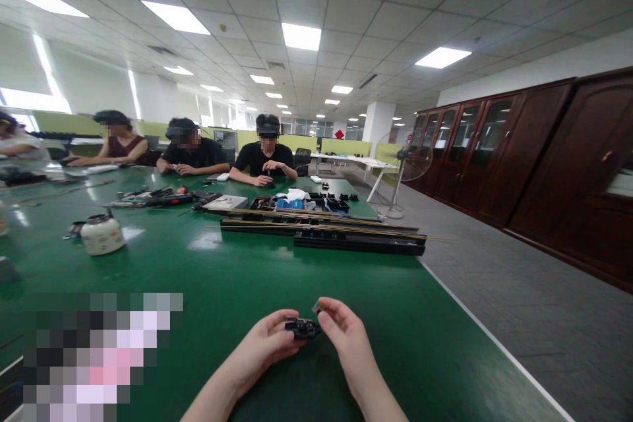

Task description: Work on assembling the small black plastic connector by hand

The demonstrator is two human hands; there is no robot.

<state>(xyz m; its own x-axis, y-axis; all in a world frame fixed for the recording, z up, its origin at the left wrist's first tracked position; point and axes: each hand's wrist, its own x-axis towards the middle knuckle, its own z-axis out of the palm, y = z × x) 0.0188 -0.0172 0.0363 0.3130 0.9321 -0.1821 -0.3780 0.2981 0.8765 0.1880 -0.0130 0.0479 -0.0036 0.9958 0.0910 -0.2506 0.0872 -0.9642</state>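
Note:
Low over the near part of the green table [208,290], my left hand [270,343] is closed around a small black plastic part [302,328] with a ridged, uneven top. Just to its right, my right hand [346,333] pinches a small greyish piece [317,307] between thumb and fingertips. That piece is held close above the right end of the black part; whether the two touch I cannot tell. Its exact kind is too small to make out.
Long black rails [361,242] with thin brass-coloured rods lie across the table ahead. Behind them are loose tools [163,198] and black parts [341,201]. A white jar [103,235] stands left. Several people sit along the far side; a fan [403,158] stands beyond the right edge.

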